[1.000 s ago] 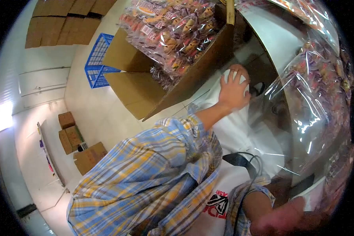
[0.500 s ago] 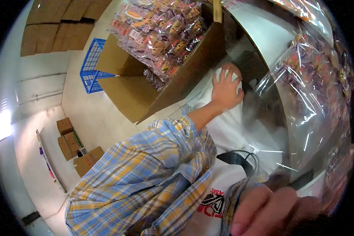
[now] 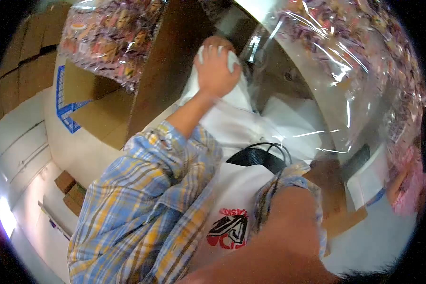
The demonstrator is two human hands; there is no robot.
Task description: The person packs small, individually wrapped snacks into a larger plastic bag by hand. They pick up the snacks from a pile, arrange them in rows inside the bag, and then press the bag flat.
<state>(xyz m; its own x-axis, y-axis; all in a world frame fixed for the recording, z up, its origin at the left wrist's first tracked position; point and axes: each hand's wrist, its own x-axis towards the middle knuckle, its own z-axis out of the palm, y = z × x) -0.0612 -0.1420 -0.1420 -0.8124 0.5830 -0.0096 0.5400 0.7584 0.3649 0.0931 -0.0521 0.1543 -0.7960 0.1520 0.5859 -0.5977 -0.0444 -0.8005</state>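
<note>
Just right of the cardboard box (image 3: 170, 61), left hand (image 3: 217, 75) laid palm down on a leg in white cloth (image 3: 227, 116), fingers spread well apart and touching the cloth. Below and right of the box, right forearm (image 3: 288, 227) bent across a printed white shirt (image 3: 229, 232), with the right hand cut off by the lower edge; impossible to say whether spread or clamped. At the mouth of the box, above its folded-out flap (image 3: 102, 116), a bulky bag of small wrapped packets (image 3: 111, 42). Well to the right of the box, past the leg, a big clear plastic bag (image 3: 336, 42) full of similar packets on a white surface (image 3: 303, 78), with its loose, shiny film in the way of the lap and the dark space beneath. Directly below the box, plaid sleeve (image 3: 142, 199) close to the flap; lower right of the box, black pouch (image 3: 255, 158) with a looped cord on the lap. Behind the box, partly hidden, blue crate (image 3: 68, 117); farther left of the box, stacked cartons (image 3: 28, 61); well below and left, smaller cartons (image 3: 71, 191).
</note>
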